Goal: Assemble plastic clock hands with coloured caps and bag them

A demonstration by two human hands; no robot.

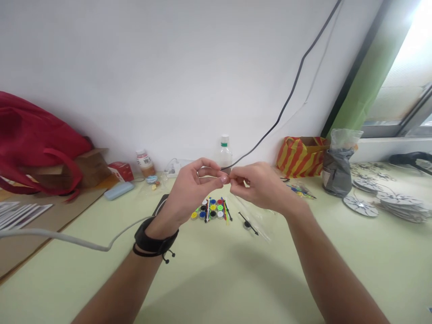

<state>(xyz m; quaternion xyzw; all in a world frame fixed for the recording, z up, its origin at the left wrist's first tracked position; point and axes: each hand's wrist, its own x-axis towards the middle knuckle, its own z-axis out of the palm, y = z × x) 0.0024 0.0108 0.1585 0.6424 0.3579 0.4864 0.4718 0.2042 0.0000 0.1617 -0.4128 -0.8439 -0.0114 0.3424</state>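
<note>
My left hand (199, 182) and my right hand (258, 184) meet at the fingertips above the table. Both are closed in a pinch, and whatever lies between the fingers is hidden or too small to make out. Below them, several round pieces in yellow, blue, black, white, red and green sit in rows, with thin coloured arrow pointers (207, 211) among them. To the right of these lies a black arrow pointer on a round base (248, 224), beside a clear plastic bag (261, 227).
A clear bottle (224, 150) stands behind my hands, with a dark cable (286, 103) hanging near it. On the left are a red bag (40, 139), a drink bottle (145, 163) and a blue case (119, 191). A striped bag (299, 157) and stacked discs (403, 202) occupy the right.
</note>
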